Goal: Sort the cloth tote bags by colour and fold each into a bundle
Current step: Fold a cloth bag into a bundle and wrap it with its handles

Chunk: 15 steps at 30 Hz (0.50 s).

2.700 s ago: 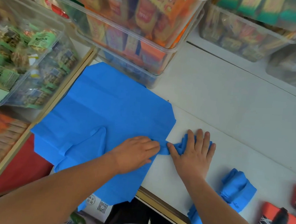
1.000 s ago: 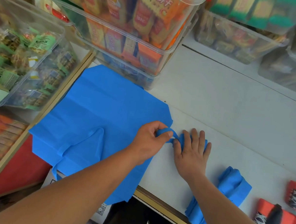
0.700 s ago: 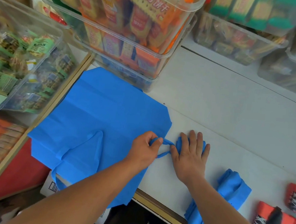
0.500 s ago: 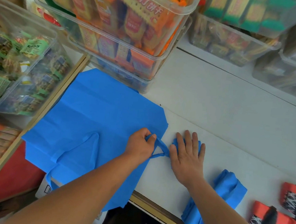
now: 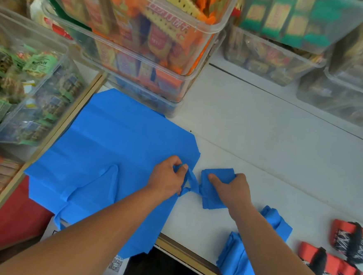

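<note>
Bundle of folded blue cloth tote (image 5: 219, 172) sits on white tabletop (image 5: 261, 143) at frame centre, right hand (image 5: 233, 191) gripping it, long axis up-down. Left hand (image 5: 168, 177), just left of it, pinches its blue strap loop (image 5: 192, 182); strap probably wraps rightward next.

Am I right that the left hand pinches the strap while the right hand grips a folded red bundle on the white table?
Not quite: the head view shows the bundle in the right hand is blue, not red; the red bundles lie untouched at the far right. The left hand does pinch the strap, over the white table.
</note>
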{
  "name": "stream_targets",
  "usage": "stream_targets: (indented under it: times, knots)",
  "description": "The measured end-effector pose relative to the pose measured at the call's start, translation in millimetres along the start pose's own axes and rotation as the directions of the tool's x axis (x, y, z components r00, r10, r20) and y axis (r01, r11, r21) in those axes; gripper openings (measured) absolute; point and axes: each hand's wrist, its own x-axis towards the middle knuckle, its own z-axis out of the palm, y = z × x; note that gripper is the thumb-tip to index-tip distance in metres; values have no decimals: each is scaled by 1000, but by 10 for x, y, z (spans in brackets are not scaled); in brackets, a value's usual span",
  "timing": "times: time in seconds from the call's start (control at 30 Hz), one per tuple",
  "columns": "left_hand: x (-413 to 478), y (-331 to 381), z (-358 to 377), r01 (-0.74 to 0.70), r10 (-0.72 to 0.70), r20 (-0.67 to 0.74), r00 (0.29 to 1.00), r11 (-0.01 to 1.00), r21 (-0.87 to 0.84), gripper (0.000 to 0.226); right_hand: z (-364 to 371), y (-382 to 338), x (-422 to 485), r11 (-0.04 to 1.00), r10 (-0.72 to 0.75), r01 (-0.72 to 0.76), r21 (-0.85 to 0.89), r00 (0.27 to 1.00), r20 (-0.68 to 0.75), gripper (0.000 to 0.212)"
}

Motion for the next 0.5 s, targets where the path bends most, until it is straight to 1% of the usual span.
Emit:
stream_targets:
  times: [0.07, 0.1, 0.17, 0.2, 0.27, 0.33, 0.37, 0.43, 0.5]
  knots:
    - [-49, 25, -43, 9, -9, 15, 1000, 1000, -25, 26, -49, -42, -69, 987, -31, 22, 157, 998, 56, 46]
    - [-84, 43, -68, 20, -19, 25, 999, 999, -26, 26, -117, -64, -153, 974, -79, 58, 219, 993, 87, 35]
    - [-158, 88, -129, 60, -57, 65, 996, 998, -30, 25, -323, -58, -375, 937, -250, 209, 282, 960, 122, 20]
    - [-204, 127, -161, 90, -86, 104, 991, 995, -35, 24, -459, -29, -526, 911, -347, 301, 283, 929, 127, 19]
    - [-335, 259, -206, 147, -137, 208, 968, 989, -34, 22, -724, 61, -859, 843, -510, 457, 285, 847, 152, 25]
    - [-500, 452, -189, 152, -136, 312, 940, 988, -26, 20, -947, 201, -1156, 776, -624, 564, 282, 750, 219, 32]
    - [-590, 559, -155, 125, -115, 349, 930, 992, -7, 20, -1036, 267, -1263, 732, -681, 636, 242, 691, 243, 35]
    - [-783, 791, -47, 43, -50, 405, 913, 999, 26, 21, -1198, 399, -1408, 602, -788, 790, 115, 564, 249, 39]
    - [-1004, 1033, 70, -23, 7, 463, 886, 999, 29, 23, -1344, 522, -1475, 497, -850, 865, 68, 469, 240, 37]
